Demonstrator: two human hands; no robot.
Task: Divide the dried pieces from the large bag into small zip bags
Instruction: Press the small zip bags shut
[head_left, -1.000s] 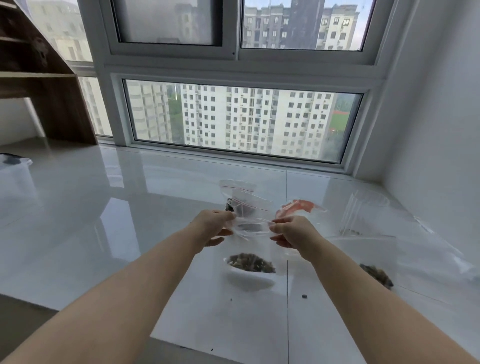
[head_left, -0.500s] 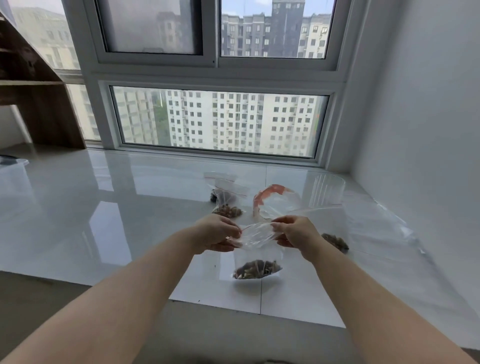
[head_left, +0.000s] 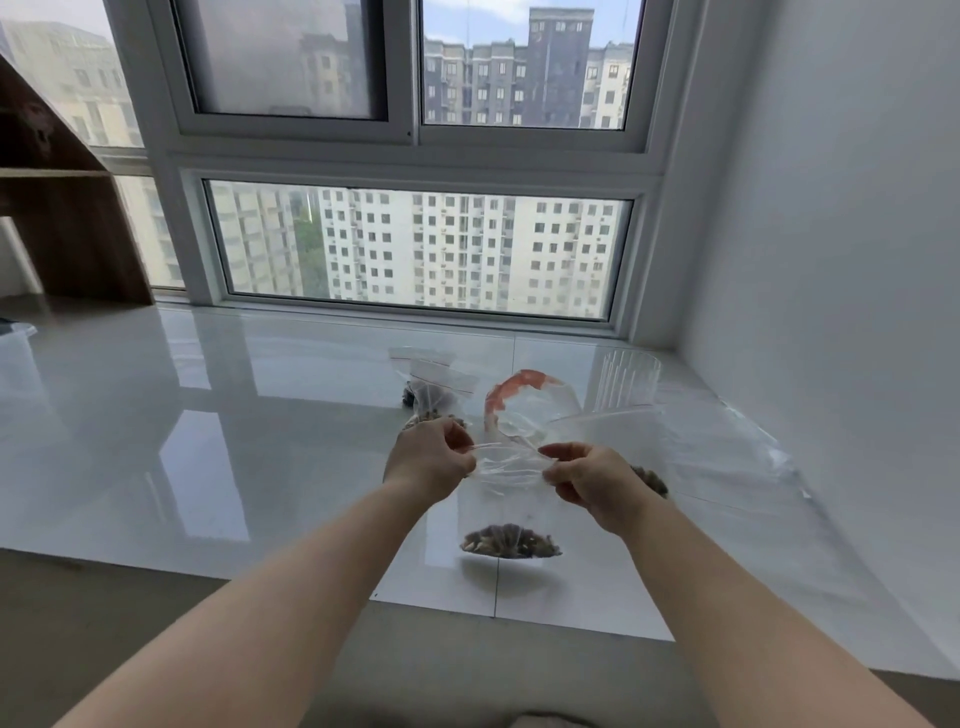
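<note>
A small clear zip bag (head_left: 506, 512) hangs in the air above the white tiled platform (head_left: 208, 441), with dried brown pieces (head_left: 511, 541) gathered at its bottom. My left hand (head_left: 428, 462) pinches the left end of its top strip. My right hand (head_left: 589, 480) pinches the right end. Behind my hands lie filled small zip bags (head_left: 431, 397) and a large clear bag (head_left: 727, 457) with a red-marked mouth (head_left: 511, 389) and a heap of dried pieces (head_left: 649, 480) partly hidden by my right hand.
A stack of clear plastic (head_left: 626, 376) stands at the back right beside the white wall (head_left: 831, 260). A low window (head_left: 421, 249) runs along the back. A wooden shelf unit (head_left: 57, 208) stands at the far left. The platform's front edge (head_left: 311, 592) drops to a grey floor.
The view has tilted and shifted, so the bags appear nearer. Both hands keep pinching the small bag's top, and the bag with its pieces hangs lower in view.
</note>
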